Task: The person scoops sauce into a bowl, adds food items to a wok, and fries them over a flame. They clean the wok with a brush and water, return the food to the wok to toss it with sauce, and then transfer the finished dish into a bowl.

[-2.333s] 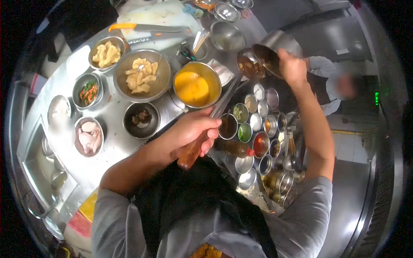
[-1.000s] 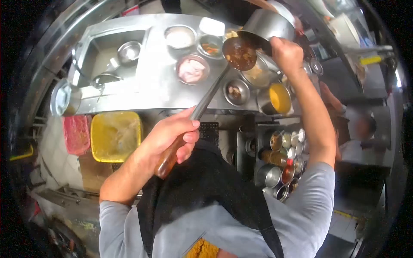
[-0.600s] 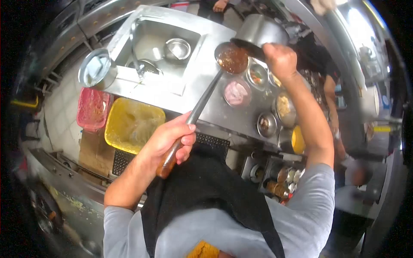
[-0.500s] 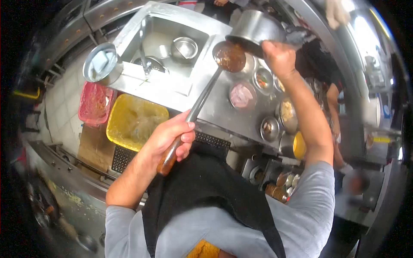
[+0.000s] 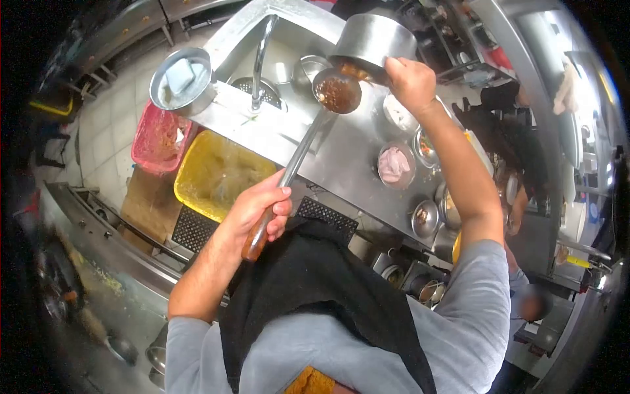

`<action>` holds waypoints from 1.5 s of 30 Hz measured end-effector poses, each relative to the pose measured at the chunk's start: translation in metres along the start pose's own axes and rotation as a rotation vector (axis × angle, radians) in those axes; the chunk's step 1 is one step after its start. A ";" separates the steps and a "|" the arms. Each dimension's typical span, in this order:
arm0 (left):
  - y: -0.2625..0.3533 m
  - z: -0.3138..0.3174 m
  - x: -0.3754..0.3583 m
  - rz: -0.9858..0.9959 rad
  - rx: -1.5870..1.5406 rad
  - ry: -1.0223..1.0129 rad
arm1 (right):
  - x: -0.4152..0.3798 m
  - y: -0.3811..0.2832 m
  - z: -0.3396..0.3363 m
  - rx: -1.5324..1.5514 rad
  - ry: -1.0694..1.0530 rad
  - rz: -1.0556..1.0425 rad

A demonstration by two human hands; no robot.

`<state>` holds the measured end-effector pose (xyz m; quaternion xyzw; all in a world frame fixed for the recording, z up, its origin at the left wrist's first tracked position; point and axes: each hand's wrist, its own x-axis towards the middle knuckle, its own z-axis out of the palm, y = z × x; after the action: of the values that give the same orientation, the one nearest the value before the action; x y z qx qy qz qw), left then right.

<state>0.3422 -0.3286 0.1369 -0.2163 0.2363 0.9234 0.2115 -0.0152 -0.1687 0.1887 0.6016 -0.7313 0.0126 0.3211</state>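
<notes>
My left hand [image 5: 261,207] is closed around the wooden grip of a long-handled ladle [image 5: 300,152]. Brown sauce [image 5: 337,93] with small bits fills the ladle's bowl, which sits right under the rim of a steel pot [image 5: 375,41]. The pot is tipped on its side, and more brown sauce shows at its lower lip. My right hand [image 5: 411,82] grips the pot on its right side; the part inside the fist is hidden. Below that arm, a bowl of pale pink meat [image 5: 394,165] and other food bowls stand on the steel counter [image 5: 341,164].
A sink with a faucet [image 5: 257,62] lies left of the ladle, with a steel pot of bluish cloth [image 5: 182,79] at its corner. Below are a pink basket [image 5: 157,141] and a yellow bin [image 5: 220,176]. Another person's arm [image 5: 517,210] shows at right.
The tilted pot and the ladle's bowl have shifted slightly left, staying close together. The view has turned a little, so the counter and bowls appear lower and further right. Both grips are unchanged.
</notes>
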 end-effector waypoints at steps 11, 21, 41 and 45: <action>-0.016 -0.031 -0.036 0.047 -0.069 0.031 | -0.007 -0.002 0.161 0.458 0.070 1.154; -0.038 -0.008 -0.088 -0.041 0.226 0.301 | -0.066 -0.079 0.159 1.346 0.050 1.573; -0.078 0.182 0.116 -0.693 1.324 -0.726 | -0.439 -0.315 -0.150 0.432 1.494 2.458; -0.180 0.244 0.094 -0.986 1.292 -0.742 | -0.442 -0.483 -0.262 -0.210 1.654 2.435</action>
<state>0.2809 -0.0291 0.2220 0.1805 0.5068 0.4247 0.7281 0.5633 0.1892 0.0045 -0.5734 -0.3854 0.5488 0.4706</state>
